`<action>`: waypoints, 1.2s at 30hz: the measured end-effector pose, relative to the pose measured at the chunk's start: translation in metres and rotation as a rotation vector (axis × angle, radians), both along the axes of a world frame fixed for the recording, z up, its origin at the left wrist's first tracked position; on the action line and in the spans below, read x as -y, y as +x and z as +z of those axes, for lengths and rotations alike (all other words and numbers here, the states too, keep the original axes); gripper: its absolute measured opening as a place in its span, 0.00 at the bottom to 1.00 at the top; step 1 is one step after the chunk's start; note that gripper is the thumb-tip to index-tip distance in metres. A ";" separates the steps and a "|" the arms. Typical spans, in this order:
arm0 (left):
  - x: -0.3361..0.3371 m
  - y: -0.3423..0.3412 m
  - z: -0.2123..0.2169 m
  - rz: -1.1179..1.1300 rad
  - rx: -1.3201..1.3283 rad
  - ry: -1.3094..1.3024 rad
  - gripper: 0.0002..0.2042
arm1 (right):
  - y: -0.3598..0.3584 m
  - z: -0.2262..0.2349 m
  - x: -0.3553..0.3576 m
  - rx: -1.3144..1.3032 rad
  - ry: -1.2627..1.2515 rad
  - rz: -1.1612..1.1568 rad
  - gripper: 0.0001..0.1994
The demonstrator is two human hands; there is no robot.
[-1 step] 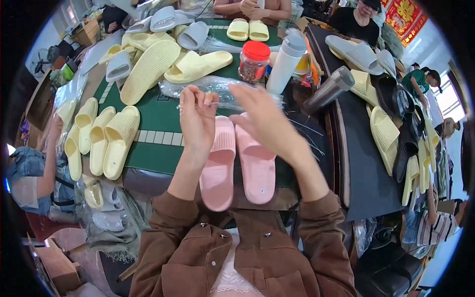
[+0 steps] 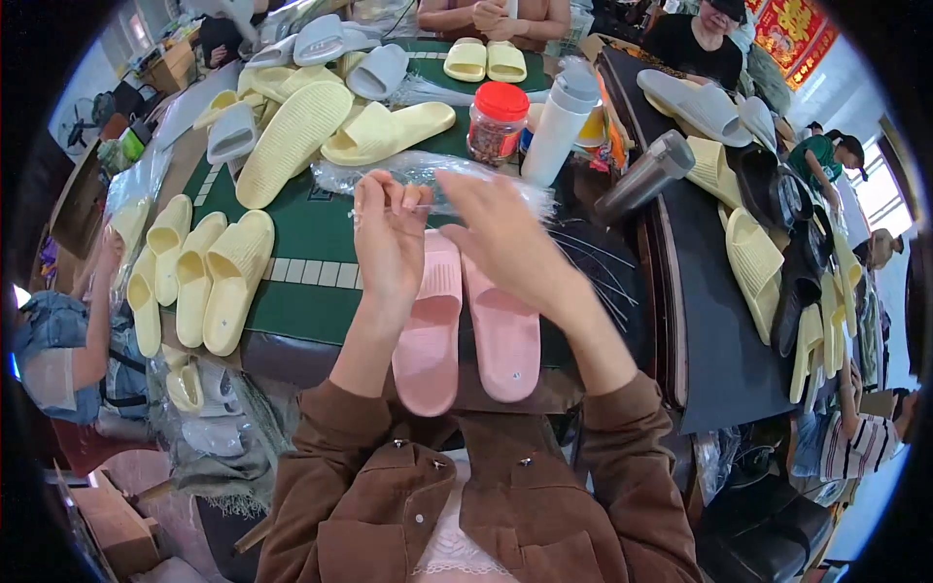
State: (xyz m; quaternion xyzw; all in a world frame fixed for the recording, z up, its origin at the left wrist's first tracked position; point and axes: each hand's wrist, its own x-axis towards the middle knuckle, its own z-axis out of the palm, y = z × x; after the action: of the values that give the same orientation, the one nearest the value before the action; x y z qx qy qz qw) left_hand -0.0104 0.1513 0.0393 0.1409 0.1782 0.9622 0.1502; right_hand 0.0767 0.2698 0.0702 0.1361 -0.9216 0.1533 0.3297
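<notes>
A pair of pink slide sandals lies side by side before me, the left slide [image 2: 428, 360] and the right slide [image 2: 508, 355] with soles down and toes away from me. My left hand [image 2: 387, 248] is raised above the left slide's toe, its fingers curled in a pinch; what is in them, perhaps a thin clear strand, is too small to make out. Over the right slide's toe is my right hand [image 2: 515, 243], fingers stretched out and slightly blurred, pointing toward the left hand. Just beyond both hands lies clear plastic wrapping [image 2: 457, 180].
Yellow slides [image 2: 233, 277] stand at the left, with more yellow and grey slides behind. A red-lidded jar [image 2: 499, 121], a white bottle [image 2: 562, 126] and a steel tumbler [image 2: 646, 175] are at the back right. Thin wires [image 2: 603, 277] lie at right. Other people sit around.
My right hand has shifted slightly left, closer to my left hand. The left hand and the pink slides are almost where they were.
</notes>
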 end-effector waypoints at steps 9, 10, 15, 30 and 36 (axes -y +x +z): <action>0.012 -0.005 -0.010 -0.057 -0.017 0.036 0.08 | 0.006 -0.011 0.016 0.200 -0.146 -0.027 0.11; 0.010 -0.006 -0.011 -0.088 -0.008 0.059 0.08 | 0.009 -0.012 0.013 0.202 -0.145 -0.029 0.11; -0.015 0.003 -0.004 -0.379 -0.132 -0.108 0.12 | 0.037 -0.016 -0.021 0.193 -0.251 -0.149 0.07; -0.116 0.007 -0.040 0.565 -1.674 -1.499 0.14 | 0.105 -0.001 -0.080 0.123 -0.593 -0.561 0.06; -0.118 0.009 -0.043 0.561 -1.542 -1.381 0.15 | 0.099 -0.008 -0.083 0.176 -0.660 -0.537 0.06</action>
State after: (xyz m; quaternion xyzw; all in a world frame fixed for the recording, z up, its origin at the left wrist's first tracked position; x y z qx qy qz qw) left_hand -0.0012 0.2697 -0.0039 0.5491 0.7566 0.3048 -0.1823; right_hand 0.1760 0.3526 0.0622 -0.2346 -0.8505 0.3595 0.3040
